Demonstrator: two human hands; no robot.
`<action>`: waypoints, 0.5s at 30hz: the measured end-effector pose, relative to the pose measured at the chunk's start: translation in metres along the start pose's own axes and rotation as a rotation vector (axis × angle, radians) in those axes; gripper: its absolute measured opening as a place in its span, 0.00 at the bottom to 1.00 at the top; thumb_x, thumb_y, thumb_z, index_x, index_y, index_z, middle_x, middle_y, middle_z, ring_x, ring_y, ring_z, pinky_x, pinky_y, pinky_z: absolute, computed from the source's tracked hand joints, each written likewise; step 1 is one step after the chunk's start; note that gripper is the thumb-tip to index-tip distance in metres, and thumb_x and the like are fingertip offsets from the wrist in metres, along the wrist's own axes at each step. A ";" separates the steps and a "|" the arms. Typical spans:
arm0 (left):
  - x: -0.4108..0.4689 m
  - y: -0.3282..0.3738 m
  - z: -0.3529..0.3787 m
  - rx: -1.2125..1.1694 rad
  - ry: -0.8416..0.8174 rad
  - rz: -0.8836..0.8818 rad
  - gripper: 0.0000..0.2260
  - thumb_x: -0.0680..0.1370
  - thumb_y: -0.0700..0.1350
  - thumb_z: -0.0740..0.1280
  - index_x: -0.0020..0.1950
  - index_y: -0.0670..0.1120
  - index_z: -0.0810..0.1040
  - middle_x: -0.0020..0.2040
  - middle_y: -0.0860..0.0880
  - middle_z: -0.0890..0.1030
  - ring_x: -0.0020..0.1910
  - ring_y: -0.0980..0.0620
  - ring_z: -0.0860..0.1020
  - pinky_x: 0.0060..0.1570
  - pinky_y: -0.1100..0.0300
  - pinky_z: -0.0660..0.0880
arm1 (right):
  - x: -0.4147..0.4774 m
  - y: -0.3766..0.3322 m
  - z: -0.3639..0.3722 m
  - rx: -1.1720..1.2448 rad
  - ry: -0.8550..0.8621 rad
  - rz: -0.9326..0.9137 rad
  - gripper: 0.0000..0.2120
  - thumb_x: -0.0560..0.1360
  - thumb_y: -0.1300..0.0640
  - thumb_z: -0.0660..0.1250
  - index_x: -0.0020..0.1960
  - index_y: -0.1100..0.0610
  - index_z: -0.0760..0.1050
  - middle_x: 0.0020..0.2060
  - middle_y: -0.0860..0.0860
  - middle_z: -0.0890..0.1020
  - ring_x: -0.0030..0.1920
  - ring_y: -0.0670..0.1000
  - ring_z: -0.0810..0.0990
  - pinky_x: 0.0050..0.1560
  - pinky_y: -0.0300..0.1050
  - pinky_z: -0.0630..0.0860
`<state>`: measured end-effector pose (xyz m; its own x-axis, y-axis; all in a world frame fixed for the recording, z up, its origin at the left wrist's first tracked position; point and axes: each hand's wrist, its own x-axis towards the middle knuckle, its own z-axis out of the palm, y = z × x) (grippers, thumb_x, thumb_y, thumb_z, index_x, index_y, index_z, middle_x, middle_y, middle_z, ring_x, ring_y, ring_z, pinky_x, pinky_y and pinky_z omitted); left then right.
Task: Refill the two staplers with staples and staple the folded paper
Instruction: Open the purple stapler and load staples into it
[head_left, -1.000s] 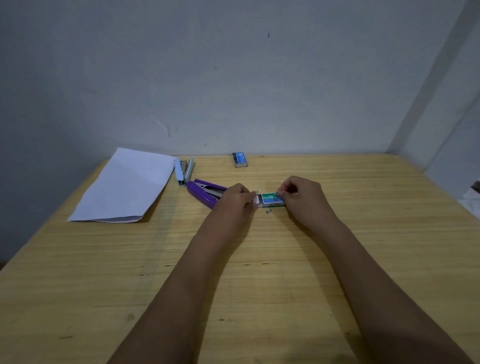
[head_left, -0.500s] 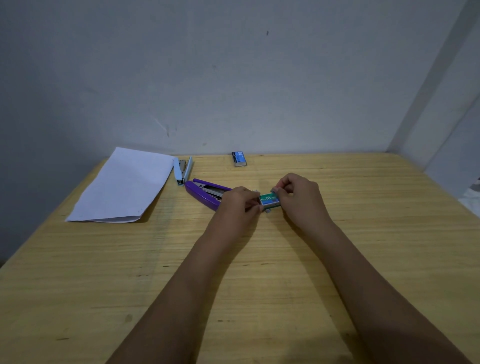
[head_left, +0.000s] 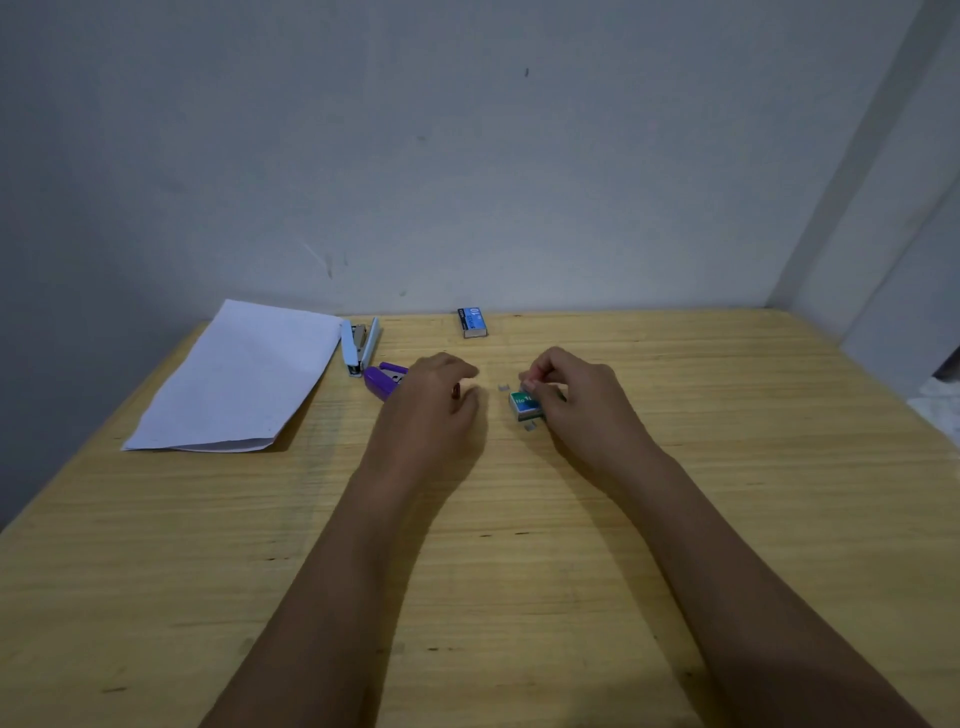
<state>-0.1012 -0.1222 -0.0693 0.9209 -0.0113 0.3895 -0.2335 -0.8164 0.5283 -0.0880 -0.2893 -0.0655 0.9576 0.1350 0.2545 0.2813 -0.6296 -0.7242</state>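
Right hand (head_left: 576, 400) pinching small green cardboard staple box (head_left: 523, 406) on wooden table (head_left: 727, 467), left hand (head_left: 436, 400) loosely curled, empty, covering purple stapler (head_left: 382, 379) beside it; light, crumbly staple strips best gripped sidelong.

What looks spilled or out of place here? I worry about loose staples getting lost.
Two small loose staple bits lie on the wooden table: one between the hands, beyond the small green staple box, one just in front of it. The right hand holds that box; nothing else looks odd.
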 end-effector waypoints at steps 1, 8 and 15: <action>0.001 -0.005 -0.003 0.024 0.000 -0.025 0.14 0.78 0.47 0.64 0.62 0.47 0.76 0.62 0.51 0.76 0.62 0.54 0.72 0.54 0.63 0.68 | -0.001 0.001 0.002 -0.015 -0.038 -0.013 0.03 0.77 0.55 0.63 0.44 0.50 0.72 0.46 0.48 0.80 0.48 0.45 0.79 0.45 0.42 0.78; -0.002 -0.024 -0.011 0.097 -0.269 -0.120 0.31 0.73 0.60 0.67 0.73 0.52 0.64 0.76 0.52 0.61 0.76 0.51 0.53 0.73 0.50 0.54 | 0.006 0.020 -0.006 -0.041 0.033 0.043 0.05 0.78 0.58 0.61 0.43 0.51 0.71 0.48 0.51 0.82 0.50 0.49 0.80 0.49 0.46 0.77; 0.000 -0.029 -0.013 0.098 -0.341 -0.142 0.28 0.76 0.56 0.64 0.74 0.55 0.60 0.77 0.50 0.56 0.77 0.48 0.46 0.74 0.43 0.44 | 0.013 0.034 -0.019 -0.020 0.257 0.091 0.04 0.78 0.61 0.60 0.44 0.56 0.71 0.46 0.54 0.80 0.51 0.52 0.77 0.48 0.46 0.76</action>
<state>-0.0985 -0.0911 -0.0749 0.9967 -0.0726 0.0354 -0.0807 -0.8746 0.4781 -0.0674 -0.3234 -0.0751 0.9309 -0.1199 0.3450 0.1908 -0.6459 -0.7392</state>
